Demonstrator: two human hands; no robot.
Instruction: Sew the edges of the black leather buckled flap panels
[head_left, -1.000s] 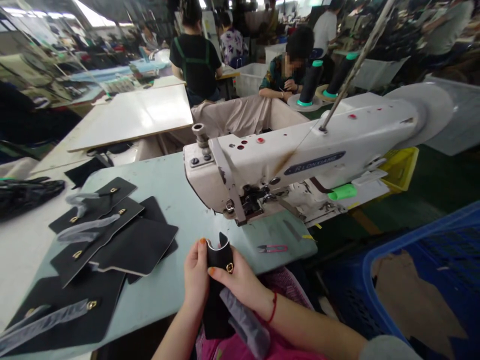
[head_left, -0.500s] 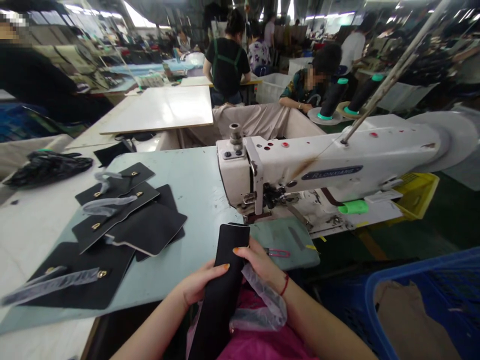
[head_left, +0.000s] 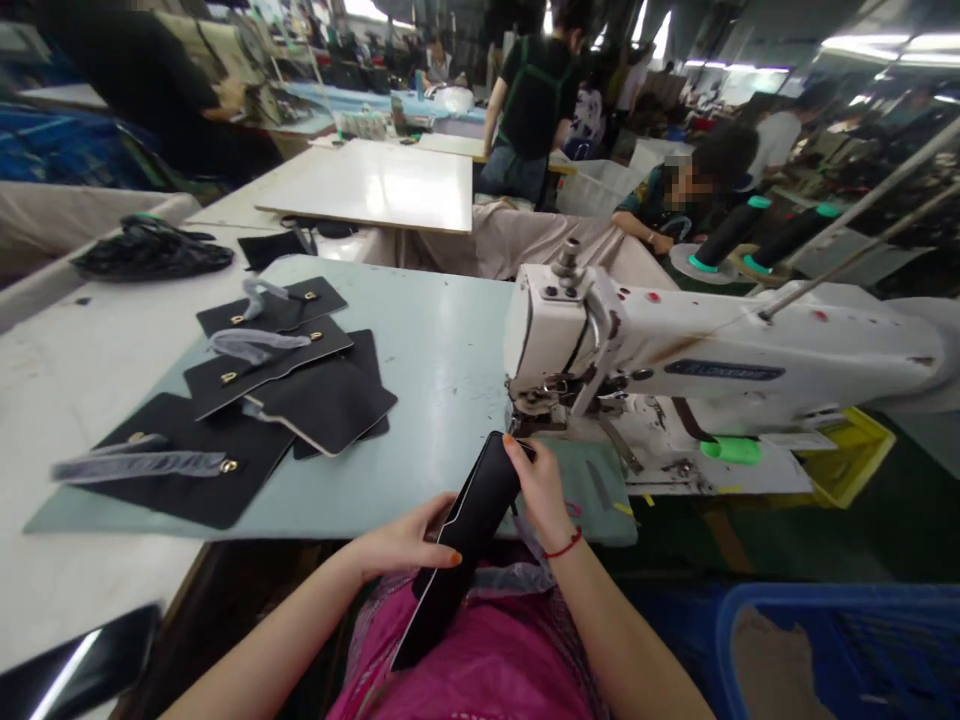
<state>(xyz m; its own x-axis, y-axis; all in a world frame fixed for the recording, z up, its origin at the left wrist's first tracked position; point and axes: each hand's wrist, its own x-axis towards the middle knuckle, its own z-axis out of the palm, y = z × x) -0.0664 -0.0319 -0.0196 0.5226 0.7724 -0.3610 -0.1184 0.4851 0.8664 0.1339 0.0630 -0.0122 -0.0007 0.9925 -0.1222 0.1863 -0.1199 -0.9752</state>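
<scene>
A long black leather piece (head_left: 469,535) with a pale edge slants from my lap up toward the sewing machine (head_left: 675,365). My left hand (head_left: 409,540) grips its middle, fingers wrapped round it. My right hand (head_left: 541,490) pinches its upper end, just below the machine's needle area (head_left: 540,405). Clear plastic wrap (head_left: 525,575) lies on my lap under my right wrist.
Several black leather panels with gold studs (head_left: 277,385) and plastic-wrapped straps lie on the pale green table (head_left: 435,340) to the left. A black bundle (head_left: 150,250) sits far left. A blue crate (head_left: 847,650) stands at lower right. Other people work at tables behind.
The leather piece has tilted and moved up toward the machine's needle area with both hands. The view has swung right and down, and the plastic wrap has slipped lower onto my lap.
</scene>
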